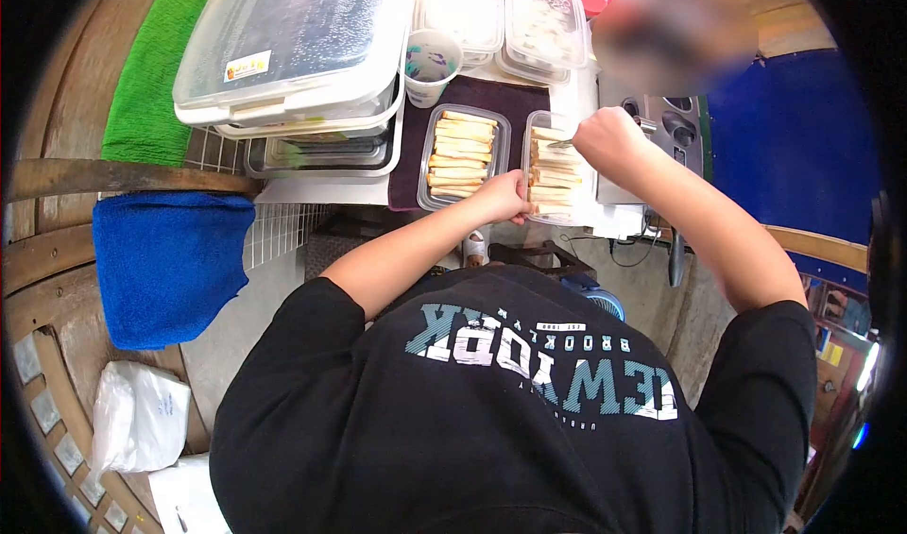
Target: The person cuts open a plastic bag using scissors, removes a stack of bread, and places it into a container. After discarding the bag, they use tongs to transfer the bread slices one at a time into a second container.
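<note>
Two clear plastic containers hold rows of pale, thin rolls that look like uncooked spring rolls. One is the left container (424,161); the other is the right container (588,180). My left hand (505,197) grips the near left corner of the right container, fingers curled at its rim. Above that container's far right part, my right hand (609,137) is closed in a fist. A thin metal utensil (562,144) sticks out of it toward the rolls (553,177); its full shape is hidden by my hand.
A large lidded bin (293,43) stands at the left. Behind the containers are a plastic cup (432,71) and lidded tubs (546,22). A metal appliance (678,128) sits at the right. A dark cloth (408,170) lies beneath. A blue towel (170,265) hangs left.
</note>
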`<control>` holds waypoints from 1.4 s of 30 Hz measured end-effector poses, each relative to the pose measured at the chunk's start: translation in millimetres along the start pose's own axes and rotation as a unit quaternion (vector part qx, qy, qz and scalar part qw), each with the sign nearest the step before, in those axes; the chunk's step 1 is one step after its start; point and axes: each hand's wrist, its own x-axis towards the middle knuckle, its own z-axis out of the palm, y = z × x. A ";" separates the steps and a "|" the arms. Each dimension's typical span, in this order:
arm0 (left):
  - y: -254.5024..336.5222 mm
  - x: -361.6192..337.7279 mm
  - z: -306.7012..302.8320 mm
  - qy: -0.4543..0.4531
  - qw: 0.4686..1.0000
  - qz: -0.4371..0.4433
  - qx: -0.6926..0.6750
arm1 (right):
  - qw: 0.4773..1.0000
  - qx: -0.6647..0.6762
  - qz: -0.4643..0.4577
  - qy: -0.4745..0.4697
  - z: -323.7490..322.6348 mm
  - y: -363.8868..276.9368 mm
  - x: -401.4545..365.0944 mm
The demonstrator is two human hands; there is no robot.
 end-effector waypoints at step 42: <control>-2.8 4.9 -0.4 -0.013 1.000 -0.021 -0.012 | 0.995 0.058 0.043 0.070 30.1 26.2 -23.8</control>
